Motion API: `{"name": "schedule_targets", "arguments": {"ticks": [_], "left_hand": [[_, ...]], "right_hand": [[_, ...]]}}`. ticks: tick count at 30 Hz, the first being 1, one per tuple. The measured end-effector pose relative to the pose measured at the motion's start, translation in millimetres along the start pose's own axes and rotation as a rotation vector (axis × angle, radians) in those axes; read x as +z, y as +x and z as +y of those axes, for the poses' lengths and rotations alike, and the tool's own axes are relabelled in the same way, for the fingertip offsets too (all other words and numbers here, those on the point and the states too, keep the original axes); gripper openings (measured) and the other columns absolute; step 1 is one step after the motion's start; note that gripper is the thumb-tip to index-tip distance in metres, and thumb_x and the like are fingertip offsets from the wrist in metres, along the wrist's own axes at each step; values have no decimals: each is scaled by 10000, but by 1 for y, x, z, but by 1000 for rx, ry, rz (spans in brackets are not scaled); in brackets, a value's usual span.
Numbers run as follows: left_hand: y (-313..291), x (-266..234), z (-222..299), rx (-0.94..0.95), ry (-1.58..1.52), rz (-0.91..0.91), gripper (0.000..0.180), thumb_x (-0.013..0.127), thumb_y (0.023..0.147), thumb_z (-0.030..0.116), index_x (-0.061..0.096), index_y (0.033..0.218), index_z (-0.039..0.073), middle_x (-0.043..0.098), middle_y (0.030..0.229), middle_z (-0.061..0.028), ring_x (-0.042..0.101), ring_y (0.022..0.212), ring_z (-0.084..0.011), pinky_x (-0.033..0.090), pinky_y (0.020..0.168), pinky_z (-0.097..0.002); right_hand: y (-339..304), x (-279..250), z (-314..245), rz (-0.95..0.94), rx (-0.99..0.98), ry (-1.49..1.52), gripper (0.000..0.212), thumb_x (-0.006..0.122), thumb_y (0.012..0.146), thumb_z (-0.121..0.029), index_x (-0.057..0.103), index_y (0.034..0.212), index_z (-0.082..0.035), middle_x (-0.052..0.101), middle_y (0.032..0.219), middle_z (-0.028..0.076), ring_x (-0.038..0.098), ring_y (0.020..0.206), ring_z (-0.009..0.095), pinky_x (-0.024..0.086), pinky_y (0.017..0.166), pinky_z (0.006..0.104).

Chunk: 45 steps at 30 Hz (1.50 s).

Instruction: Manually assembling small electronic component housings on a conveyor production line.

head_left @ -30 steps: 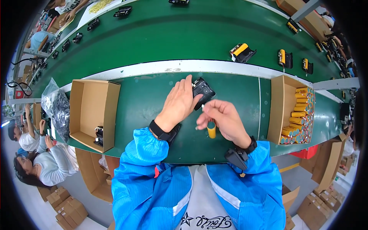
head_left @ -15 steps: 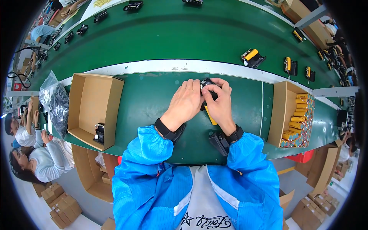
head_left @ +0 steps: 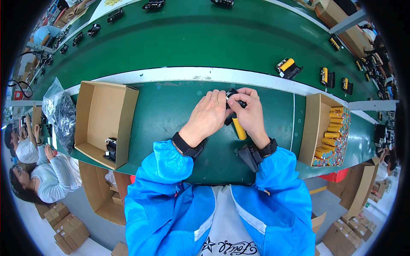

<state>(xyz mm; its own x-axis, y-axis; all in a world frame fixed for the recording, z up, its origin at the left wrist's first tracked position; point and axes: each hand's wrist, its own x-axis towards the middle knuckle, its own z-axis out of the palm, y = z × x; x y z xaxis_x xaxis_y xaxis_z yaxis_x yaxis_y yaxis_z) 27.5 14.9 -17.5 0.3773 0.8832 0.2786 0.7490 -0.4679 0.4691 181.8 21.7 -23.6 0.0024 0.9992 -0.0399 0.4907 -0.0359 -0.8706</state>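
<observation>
My left hand [head_left: 206, 114] and my right hand [head_left: 251, 112] meet over the green worktop. Between their closed fingers is a small black plastic housing [head_left: 231, 92], mostly covered by the fingers. Thumb and index of the right hand pinch at its near side. A yellow cylindrical battery [head_left: 239, 129] sticks out below the hands, pointing toward me; whether it is joined to the housing is hidden. Dark straps with black units sit on both wrists.
An open cardboard box [head_left: 102, 121] at left holds a black part [head_left: 110, 149]. Beside it lies a clear bag [head_left: 60, 115] of dark parts. At right, another box [head_left: 311, 130] holds several yellow batteries [head_left: 331, 141]. Beyond a white rail [head_left: 200, 73], black-and-yellow assemblies [head_left: 289, 68] ride a green belt.
The assemblies on the belt have shifted right. My right hand has moved slightly right and more of the yellow battery shows. Both hands stay at the black housing.
</observation>
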Motion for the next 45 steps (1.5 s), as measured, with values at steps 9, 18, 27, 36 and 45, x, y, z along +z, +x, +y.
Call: {"name": "schedule_targets", "arguments": {"ticks": [9, 18, 27, 36, 45], "left_hand": [[0, 7, 8, -38, 25, -24, 366, 681, 856, 176, 524, 1080, -66, 578, 976, -178, 587, 918, -326, 503, 796, -405], [-7, 2, 6, -119, -25, -35, 443, 712, 852, 204, 514, 1130, -78, 576, 988, -183, 581, 917, -339, 498, 802, -411], [-21, 11, 14, -160, 49, -7, 404, 723, 842, 247, 535, 1050, -44, 573, 954, -158, 580, 899, -299, 498, 777, -390], [-24, 17, 22, -270, 91, 29, 407, 716, 846, 260, 534, 1046, -44, 579, 950, -163, 593, 894, -295, 506, 766, -389], [-25, 18, 22, -255, 67, 3, 354, 669, 865, 186, 530, 1084, -55, 580, 961, -163, 612, 864, -303, 530, 720, -383]], "right_hand": [[3, -4, -2, 20, 75, -60, 83, 767, 788, -120, 766, 843, -58, 583, 1092, 94, 557, 1061, 244, 463, 884, 340], [-53, -29, 4, -12, 199, 266, 284, 784, 771, -71, 720, 1047, -51, 606, 1019, 80, 565, 811, 139, 451, 718, 246], [-46, -54, 3, -59, -358, -548, 354, 769, 768, -37, 710, 1116, -68, 646, 1058, 120, 588, 822, 196, 489, 727, 291], [-52, -23, 4, 170, -351, -280, 336, 729, 791, 3, 720, 1123, -50, 542, 1356, 213, 639, 1096, 317, 523, 901, 368], [-48, -6, -12, 70, -407, -85, 323, 760, 759, -25, 731, 1079, -58, 451, 1418, 289, 662, 1025, 352, 552, 827, 355]]}}
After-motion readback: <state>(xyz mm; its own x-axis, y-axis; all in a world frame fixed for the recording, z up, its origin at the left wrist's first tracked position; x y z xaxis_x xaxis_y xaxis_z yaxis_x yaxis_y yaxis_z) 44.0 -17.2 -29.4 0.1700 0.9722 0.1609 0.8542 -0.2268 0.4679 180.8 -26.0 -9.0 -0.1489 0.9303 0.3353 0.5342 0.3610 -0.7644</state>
